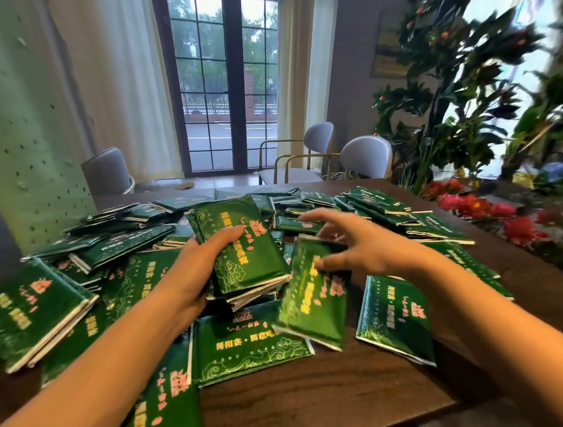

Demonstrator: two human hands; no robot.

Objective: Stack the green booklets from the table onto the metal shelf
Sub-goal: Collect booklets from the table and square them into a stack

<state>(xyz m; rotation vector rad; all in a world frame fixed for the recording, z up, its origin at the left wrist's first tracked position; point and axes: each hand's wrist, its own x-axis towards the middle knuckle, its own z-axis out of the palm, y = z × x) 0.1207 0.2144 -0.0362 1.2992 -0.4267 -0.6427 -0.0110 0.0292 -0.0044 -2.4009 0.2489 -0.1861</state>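
Wooden table (pixel 359 389): green booklets (pixel 246 345) strewn — window (pixel 224 87), chairs (pixel 366 156) behind.
Left hand (pixel 193 270): grips a stack (pixel 243 246).
Right hand (pixel 364 245): pinches one booklet (pixel 312 301).

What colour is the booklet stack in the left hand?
The booklet stack is green with yellow and pink print; head view.

Just below the fingers of the left hand (pixel 192 267), a flat green booklet (pixel 246 345) is showing yellow Chinese print, perhaps including 国家; the rest is blurring.

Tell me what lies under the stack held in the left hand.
More green booklets lie flat beneath the stack in the left hand; the table under them is covered.
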